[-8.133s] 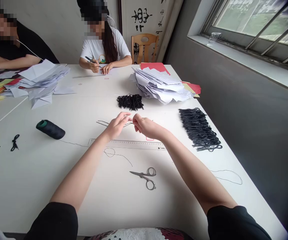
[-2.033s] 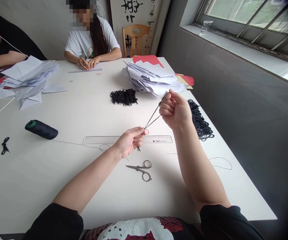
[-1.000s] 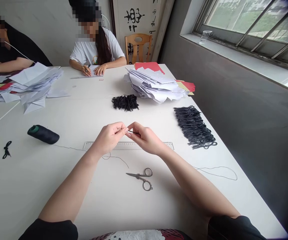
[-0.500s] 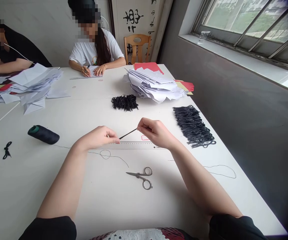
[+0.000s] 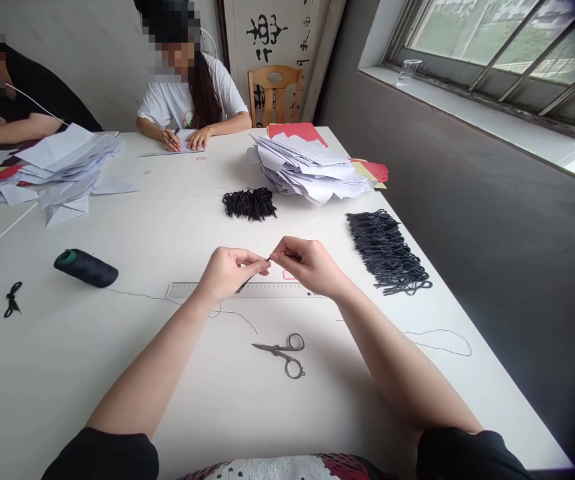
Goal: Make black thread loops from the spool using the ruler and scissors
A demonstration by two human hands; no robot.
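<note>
Our long ruler (image 5: 247,289) lies flat on the white table (image 5: 67,380), and we place everything from it. The table's right edge (image 5: 492,348) runs well beyond the ruler's right end, beside a grey wall.

Just below the ruler sit small steel scissors (image 5: 287,355), with a curl of thin dark thread (image 5: 234,315) between them and the ruler. Another loop of thread (image 5: 440,341) lies off past its right end, near the table's edge. Beyond its left end stands a black thread spool (image 5: 86,268), and its thread trails toward the ruler. Past the ruler's right end lies a wide bank of black cord loops (image 5: 384,252). Farther up, beyond the ruler, sit a smaller black cord heap (image 5: 250,204) and a tall stack of folded white paper (image 5: 307,167). Nothing stands between our hands and the ruler.

Both hands hover just above the ruler, close together and almost touching. Our left hand (image 5: 230,273) and right hand (image 5: 310,265) each curl inward, fingers pinched on a short black cord (image 5: 253,277) that spans the small gap between them.
</note>
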